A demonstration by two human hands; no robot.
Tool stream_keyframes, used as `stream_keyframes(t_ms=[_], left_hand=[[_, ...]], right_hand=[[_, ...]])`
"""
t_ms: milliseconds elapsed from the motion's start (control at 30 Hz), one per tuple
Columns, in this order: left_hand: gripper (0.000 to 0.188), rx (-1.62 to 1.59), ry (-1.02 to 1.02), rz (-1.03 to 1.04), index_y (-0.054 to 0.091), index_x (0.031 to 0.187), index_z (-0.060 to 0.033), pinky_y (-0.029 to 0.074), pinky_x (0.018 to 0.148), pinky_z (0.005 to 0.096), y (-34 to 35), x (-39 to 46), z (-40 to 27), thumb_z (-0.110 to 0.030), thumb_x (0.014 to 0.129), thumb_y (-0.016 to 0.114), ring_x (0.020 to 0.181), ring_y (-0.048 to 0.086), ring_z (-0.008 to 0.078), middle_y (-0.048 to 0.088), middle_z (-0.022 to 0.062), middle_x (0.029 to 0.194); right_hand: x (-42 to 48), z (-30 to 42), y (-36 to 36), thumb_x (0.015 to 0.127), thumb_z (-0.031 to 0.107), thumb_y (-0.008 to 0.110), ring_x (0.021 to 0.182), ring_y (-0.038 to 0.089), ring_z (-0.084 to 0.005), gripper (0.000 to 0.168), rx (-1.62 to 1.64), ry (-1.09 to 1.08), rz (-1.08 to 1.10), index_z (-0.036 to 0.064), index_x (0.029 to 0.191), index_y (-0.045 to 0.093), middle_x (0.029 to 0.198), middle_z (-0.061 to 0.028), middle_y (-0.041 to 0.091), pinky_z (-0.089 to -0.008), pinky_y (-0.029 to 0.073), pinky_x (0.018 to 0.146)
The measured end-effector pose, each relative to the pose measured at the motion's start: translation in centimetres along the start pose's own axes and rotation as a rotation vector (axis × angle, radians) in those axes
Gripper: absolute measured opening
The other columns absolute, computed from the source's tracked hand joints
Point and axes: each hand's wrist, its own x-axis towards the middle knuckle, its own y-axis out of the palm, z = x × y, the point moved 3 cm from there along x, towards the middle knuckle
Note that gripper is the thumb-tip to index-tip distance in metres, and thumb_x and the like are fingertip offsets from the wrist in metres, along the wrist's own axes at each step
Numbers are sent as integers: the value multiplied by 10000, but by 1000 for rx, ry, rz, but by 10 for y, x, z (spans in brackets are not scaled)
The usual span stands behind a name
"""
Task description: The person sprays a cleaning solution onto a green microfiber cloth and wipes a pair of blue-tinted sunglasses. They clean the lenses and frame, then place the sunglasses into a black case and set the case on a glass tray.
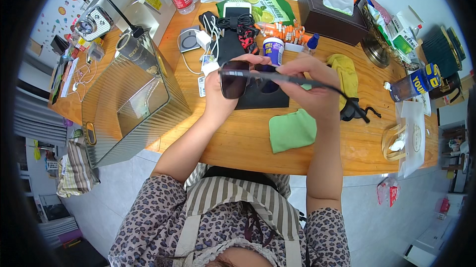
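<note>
A pair of dark sunglasses (234, 81) is held above the wooden table, the near temple arm stretching out to the right. My left hand (217, 94) grips the frame from the left, its fingers partly hidden behind a lens. On the other side, my right hand (316, 84) pinches the frame near the bridge and the second lens. Below my right wrist lies a folded green cloth (292, 131). Under the sunglasses rests a flat black sheet or mat (262, 99). A yellow cloth pouch (342, 71) lies to the right of my right hand.
At left stands a ribbed clear bin (137, 137) holding a dark cylinder (139, 57). Behind my hands are white cables (214, 25), a purple-and-white tub (273, 51) and a brown tissue box (331, 16). A plastic bottle (414, 84) and paper bag (411, 140) occupy the right.
</note>
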Motion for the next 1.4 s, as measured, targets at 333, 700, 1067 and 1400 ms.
stream_keyframes(t_ms=[333, 700, 1067, 1400], left_hand=[[214, -672, -607, -14, 545, 1062, 4, 543, 767, 331, 15, -10, 14, -128, 894, 540, 888, 640, 216, 626, 128, 991], [312, -893, -989, 401, 537, 1055, 15, 532, 749, 404, 24, -23, 23, -238, 876, 563, 822, 646, 300, 634, 182, 929], [176, -690, -820, 167, 596, 1004, -36, 534, 791, 347, 21, -11, 17, -155, 877, 570, 891, 646, 216, 646, 122, 970], [213, -635, -602, -164, 534, 1092, -35, 507, 860, 364, 12, -7, 18, -123, 898, 532, 1029, 584, 219, 594, 118, 1076]], right_hand=[[0, -1, 12, 680, 49, 701, 525, 500, -135, 144, -269, -48, -41, 55, 819, 666, 628, -24, 545, -246, 392, 474], [6, -5, -18, 764, -76, 507, 747, 472, -62, 589, 234, 85, -273, 33, 1328, 379, 1166, -90, 508, -185, 422, 617], [1, 7, -19, 719, -116, 606, 797, 543, -120, 296, 98, -106, -282, -21, 999, 627, 1012, -93, 586, -223, 444, 694], [2, 4, -11, 708, -116, 613, 885, 589, -175, 194, 58, -51, -213, -22, 873, 652, 984, -97, 596, -262, 474, 760]])
